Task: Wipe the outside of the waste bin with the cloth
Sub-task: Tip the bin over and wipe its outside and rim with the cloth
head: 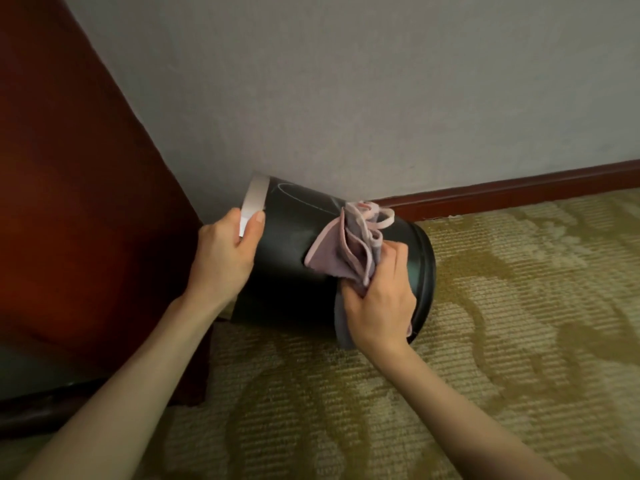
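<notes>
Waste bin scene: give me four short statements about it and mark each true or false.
1. The waste bin stands upright on the carpet. False: it is tipped on its side.
2. The right hand holds the cloth against the bin's side. True.
3. The left hand grips the bin near its white rim. True.
4. The cloth is bright green. False: it is pinkish-purple.
</notes>
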